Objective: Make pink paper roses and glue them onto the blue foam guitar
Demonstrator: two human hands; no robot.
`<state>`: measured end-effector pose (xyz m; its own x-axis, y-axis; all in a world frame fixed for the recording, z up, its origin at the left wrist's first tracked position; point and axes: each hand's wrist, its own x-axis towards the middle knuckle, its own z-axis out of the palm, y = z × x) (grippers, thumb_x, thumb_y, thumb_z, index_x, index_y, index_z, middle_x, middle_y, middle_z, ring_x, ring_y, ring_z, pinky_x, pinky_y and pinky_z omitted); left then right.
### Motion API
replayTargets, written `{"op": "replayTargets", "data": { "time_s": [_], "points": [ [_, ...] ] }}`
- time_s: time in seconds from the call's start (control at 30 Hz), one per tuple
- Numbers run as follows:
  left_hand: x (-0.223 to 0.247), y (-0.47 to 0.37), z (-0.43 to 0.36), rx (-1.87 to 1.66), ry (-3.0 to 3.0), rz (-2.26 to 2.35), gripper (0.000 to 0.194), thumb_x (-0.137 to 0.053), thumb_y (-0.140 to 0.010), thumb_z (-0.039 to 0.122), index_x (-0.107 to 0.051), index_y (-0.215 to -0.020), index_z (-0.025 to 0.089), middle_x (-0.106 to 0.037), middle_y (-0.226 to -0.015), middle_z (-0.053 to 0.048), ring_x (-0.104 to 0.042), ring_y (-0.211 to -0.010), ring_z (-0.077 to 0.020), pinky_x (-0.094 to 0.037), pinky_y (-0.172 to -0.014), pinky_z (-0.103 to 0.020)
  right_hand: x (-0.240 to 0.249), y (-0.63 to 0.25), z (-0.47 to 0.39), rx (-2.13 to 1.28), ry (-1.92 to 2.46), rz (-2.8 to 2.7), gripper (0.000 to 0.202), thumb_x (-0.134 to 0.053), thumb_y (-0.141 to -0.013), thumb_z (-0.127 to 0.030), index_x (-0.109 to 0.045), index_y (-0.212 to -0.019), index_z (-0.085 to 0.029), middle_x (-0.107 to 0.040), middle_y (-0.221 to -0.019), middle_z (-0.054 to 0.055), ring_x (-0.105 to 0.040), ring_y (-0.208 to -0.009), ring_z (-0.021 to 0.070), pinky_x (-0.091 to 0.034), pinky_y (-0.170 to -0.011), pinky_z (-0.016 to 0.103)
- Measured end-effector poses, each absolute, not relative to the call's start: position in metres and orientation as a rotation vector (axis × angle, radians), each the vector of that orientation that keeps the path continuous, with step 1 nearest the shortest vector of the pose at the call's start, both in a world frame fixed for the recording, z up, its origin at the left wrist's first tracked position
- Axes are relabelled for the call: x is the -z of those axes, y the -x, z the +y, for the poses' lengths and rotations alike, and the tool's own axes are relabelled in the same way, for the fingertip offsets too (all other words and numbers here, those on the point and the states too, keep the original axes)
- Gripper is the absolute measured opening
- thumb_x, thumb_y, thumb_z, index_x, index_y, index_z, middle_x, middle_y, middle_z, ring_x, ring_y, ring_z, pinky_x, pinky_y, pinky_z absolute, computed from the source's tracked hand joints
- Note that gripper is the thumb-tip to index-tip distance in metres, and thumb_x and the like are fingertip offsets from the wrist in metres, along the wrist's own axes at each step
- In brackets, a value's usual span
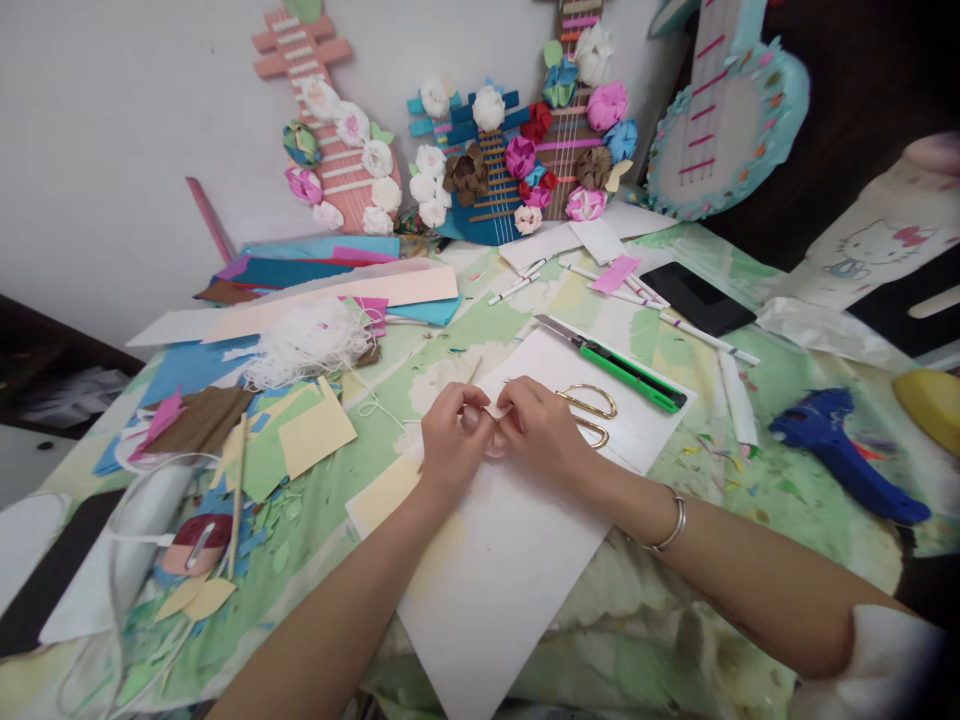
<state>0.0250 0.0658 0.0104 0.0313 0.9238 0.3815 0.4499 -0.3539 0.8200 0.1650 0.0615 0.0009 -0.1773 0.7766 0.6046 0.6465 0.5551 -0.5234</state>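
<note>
My left hand [455, 435] and my right hand [536, 425] meet above a white sheet [491, 590], fingers pinched together. Between the fingertips is a small pale paper piece [493, 410], mostly hidden by the fingers. Gold-handled scissors [589, 401] lie just beyond my right hand, their blades covered by it. A green utility knife [626, 375] rests across the sheet's far corner. Under my left forearm, a cream patch of paper [386, 500] shows at the sheet's left edge.
A tangle of white thread [311, 340], paper scraps [319, 430] and coloured strips cover the left side. At right lie a blue glue gun [847, 455], a black phone-like slab [697, 297] and a bottle [885, 230]. Flower-trimmed paper instruments [491, 190] lean on the wall.
</note>
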Motion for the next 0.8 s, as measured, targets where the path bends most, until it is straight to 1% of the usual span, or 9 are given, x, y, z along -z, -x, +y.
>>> {"op": "replayTargets", "data": {
  "time_s": [0.13, 0.3, 0.4, 0.5, 0.6, 0.7, 0.8],
  "points": [
    [-0.0099, -0.0271, 0.0651, -1.280, -1.823, 1.378, 0.017, -0.052, -0.066, 0.007, -0.053, -0.078, 0.020, -0.056, -0.076, 0.000, -0.054, -0.074, -0.0147, -0.041, -0.068, -0.027, -0.0001, -0.1650, 0.0618, -0.091, 1.172, -1.946, 0.015, -0.041, -0.073, -0.005, -0.043, -0.072, -0.020, -0.049, -0.071, 0.002, -0.042, -0.061, 0.0131, -0.033, -0.055, 0.024],
    [-0.0092, -0.0281, 0.0638, -1.303, -1.890, 1.424, 0.019, -0.049, -0.066, 0.005, -0.052, -0.077, 0.020, -0.056, -0.076, 0.000, -0.053, -0.071, -0.0140, -0.040, -0.066, -0.027, 0.0014, -0.1632, 0.0619, 0.033, 1.181, -2.007, 0.016, -0.040, -0.072, -0.005, -0.041, -0.068, -0.020, -0.045, -0.066, 0.001, -0.037, -0.058, 0.0135, -0.028, -0.053, 0.025],
    [-0.0080, -0.0287, 0.0641, -1.291, -1.888, 1.422, 0.019, -0.048, -0.067, 0.005, -0.053, -0.078, 0.020, -0.057, -0.077, 0.000, -0.054, -0.073, -0.0141, -0.041, -0.067, -0.027, 0.0009, -0.1628, 0.0617, 0.056, 1.178, -2.015, 0.015, -0.040, -0.074, -0.006, -0.040, -0.068, -0.020, -0.044, -0.066, 0.001, -0.036, -0.057, 0.0132, -0.028, -0.052, 0.025],
    [-0.0060, -0.0283, 0.0656, -1.269, -1.791, 1.313, 0.023, -0.051, -0.069, 0.008, -0.053, -0.088, 0.020, -0.058, -0.083, -0.001, -0.056, -0.080, -0.0150, -0.043, -0.072, -0.027, -0.0017, -0.1646, 0.0609, -0.010, 1.216, -1.978, 0.014, -0.041, -0.076, -0.008, -0.039, -0.069, -0.020, -0.045, -0.068, 0.002, -0.037, -0.057, 0.0125, -0.028, -0.052, 0.025],
    [-0.0050, -0.0268, 0.0675, -1.225, -1.652, 1.185, 0.029, -0.056, -0.072, 0.014, -0.051, -0.099, 0.020, -0.058, -0.095, -0.005, -0.056, -0.090, -0.0164, -0.045, -0.073, -0.027, -0.0047, -0.1673, 0.0600, -0.157, 1.256, -1.916, 0.014, -0.044, -0.077, -0.010, -0.038, -0.070, -0.020, -0.047, -0.071, 0.002, -0.040, -0.059, 0.0119, -0.030, -0.053, 0.025],
    [-0.0061, -0.0250, 0.0694, -1.203, -1.497, 1.090, 0.031, -0.060, -0.071, 0.019, -0.050, -0.101, 0.020, -0.056, -0.104, -0.006, -0.058, -0.089, -0.0154, -0.047, -0.073, -0.026, -0.0055, -0.1693, 0.0601, -0.258, 1.268, -1.852, 0.013, -0.047, -0.077, -0.012, -0.038, -0.071, -0.021, -0.049, -0.070, 0.000, -0.042, -0.060, 0.0115, -0.031, -0.055, 0.024],
    [-0.0083, -0.0241, 0.0707, -1.222, -1.383, 1.106, 0.029, -0.063, -0.071, 0.024, -0.050, -0.097, 0.019, -0.055, -0.100, -0.005, -0.059, -0.086, -0.0135, -0.048, -0.075, -0.026, -0.0049, -0.1703, 0.0611, -0.289, 1.285, -1.817, 0.011, -0.046, -0.076, -0.012, -0.040, -0.074, -0.021, -0.050, -0.069, 0.000, -0.043, -0.060, 0.0114, -0.032, -0.055, 0.024]
  ]
}}
